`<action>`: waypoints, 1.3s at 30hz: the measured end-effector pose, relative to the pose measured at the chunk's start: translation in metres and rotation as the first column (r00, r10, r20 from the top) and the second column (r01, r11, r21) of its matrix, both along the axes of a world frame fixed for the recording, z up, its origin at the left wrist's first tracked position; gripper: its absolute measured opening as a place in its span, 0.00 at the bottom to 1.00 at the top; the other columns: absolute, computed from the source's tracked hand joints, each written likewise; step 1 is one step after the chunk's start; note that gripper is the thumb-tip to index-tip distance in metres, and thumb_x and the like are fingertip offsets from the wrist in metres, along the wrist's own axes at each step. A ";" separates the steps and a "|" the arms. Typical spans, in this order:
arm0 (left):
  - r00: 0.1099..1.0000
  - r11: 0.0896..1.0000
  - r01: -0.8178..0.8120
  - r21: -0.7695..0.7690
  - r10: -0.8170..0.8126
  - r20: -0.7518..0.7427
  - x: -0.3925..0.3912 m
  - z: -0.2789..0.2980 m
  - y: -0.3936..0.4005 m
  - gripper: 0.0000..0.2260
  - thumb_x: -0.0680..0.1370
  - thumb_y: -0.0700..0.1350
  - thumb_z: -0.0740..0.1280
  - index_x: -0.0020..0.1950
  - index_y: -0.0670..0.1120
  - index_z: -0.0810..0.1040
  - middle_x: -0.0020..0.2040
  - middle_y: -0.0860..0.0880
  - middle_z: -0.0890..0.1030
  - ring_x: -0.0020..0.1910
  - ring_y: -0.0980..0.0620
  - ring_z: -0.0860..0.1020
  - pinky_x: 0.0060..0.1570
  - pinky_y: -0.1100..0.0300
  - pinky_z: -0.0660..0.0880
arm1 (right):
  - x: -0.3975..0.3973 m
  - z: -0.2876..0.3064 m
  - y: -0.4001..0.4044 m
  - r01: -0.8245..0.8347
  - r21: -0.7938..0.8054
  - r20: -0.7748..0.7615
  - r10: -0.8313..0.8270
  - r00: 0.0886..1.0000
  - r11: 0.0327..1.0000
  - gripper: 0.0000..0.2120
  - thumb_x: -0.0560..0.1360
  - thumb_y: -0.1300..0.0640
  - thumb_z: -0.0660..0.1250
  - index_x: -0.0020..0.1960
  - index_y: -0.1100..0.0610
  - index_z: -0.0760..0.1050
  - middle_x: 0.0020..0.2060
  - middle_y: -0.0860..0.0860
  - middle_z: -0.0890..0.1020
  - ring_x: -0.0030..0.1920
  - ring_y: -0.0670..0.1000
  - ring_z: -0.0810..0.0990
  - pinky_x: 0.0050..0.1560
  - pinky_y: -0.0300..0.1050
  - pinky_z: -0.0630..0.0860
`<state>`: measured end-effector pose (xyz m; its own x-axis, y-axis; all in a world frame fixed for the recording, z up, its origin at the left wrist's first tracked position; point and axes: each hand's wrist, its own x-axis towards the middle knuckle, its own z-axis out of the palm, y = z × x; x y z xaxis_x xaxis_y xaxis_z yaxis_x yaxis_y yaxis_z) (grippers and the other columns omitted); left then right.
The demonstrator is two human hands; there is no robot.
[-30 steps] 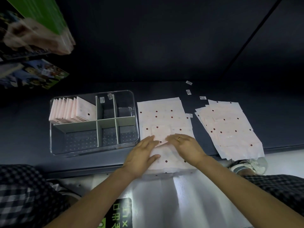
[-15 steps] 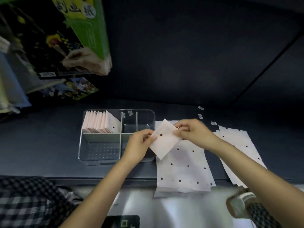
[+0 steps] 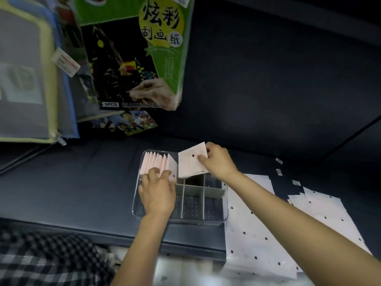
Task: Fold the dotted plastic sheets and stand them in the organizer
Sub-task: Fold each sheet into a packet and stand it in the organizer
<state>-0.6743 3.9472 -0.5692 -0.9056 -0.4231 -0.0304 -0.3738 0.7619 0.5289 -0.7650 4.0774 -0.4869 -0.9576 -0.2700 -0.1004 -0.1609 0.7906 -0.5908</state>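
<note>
Pinching a folded dotted sheet over the organizer, the right hand; left hand fingers press straight against the standing sheets.

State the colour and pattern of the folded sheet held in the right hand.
Pale pink with dark red dots: the folded sheet, pinched by the right hand, head view.

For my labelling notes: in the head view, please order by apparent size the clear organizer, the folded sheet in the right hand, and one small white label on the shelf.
1. Clear organizer, largest.
2. Folded sheet, held by the right hand.
3. Small white label, smallest.
</note>
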 end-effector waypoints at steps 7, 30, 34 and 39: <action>0.998 0.999 -0.028 0.032 0.026 0.056 -0.008 -0.013 -0.001 0.18 0.81 0.51 0.59 0.70 0.51 0.70 0.73 0.52 0.64 0.71 0.43 0.58 0.63 0.49 0.63 | -0.026 -0.028 -0.033 -0.067 0.285 0.068 0.050 0.996 0.956 0.10 0.75 0.60 0.62 0.55 0.61 0.74 0.52 0.57 0.80 0.51 0.58 0.78 0.41 0.44 0.71; 0.956 0.980 -0.105 0.168 0.146 -0.254 0.003 -0.022 -0.004 0.09 0.77 0.45 0.67 0.56 0.49 0.81 0.63 0.50 0.75 0.62 0.48 0.66 0.58 0.49 0.64 | -0.019 -0.081 -0.093 0.591 -0.324 0.815 -0.099 0.570 0.738 0.20 0.82 0.46 0.49 0.57 0.58 0.72 0.47 0.56 0.81 0.46 0.53 0.80 0.43 0.47 0.79; 0.944 0.994 -0.062 0.088 0.087 -0.320 0.003 -0.024 -0.004 0.07 0.74 0.42 0.70 0.52 0.48 0.83 0.59 0.47 0.77 0.58 0.45 0.69 0.54 0.48 0.67 | -0.017 -0.082 -0.086 0.504 -0.348 0.789 -0.044 0.613 0.790 0.19 0.82 0.49 0.53 0.63 0.62 0.71 0.46 0.55 0.79 0.43 0.51 0.79 0.39 0.42 0.76; 0.968 0.999 -0.041 -0.010 0.037 -0.250 0.008 -0.029 -0.004 0.09 0.74 0.41 0.70 0.54 0.46 0.82 0.63 0.45 0.74 0.62 0.42 0.67 0.57 0.44 0.67 | -0.013 -0.073 -0.082 0.439 -0.342 0.764 -0.025 0.644 0.831 0.16 0.82 0.55 0.55 0.64 0.65 0.70 0.45 0.56 0.79 0.43 0.52 0.79 0.47 0.45 0.78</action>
<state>-0.6668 3.9437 -0.5979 -0.8664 -0.4570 0.2011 -0.2609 0.7578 0.5981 -0.7782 3.9949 -0.5602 -0.6727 -0.2558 -0.6943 0.6132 0.3324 -0.7166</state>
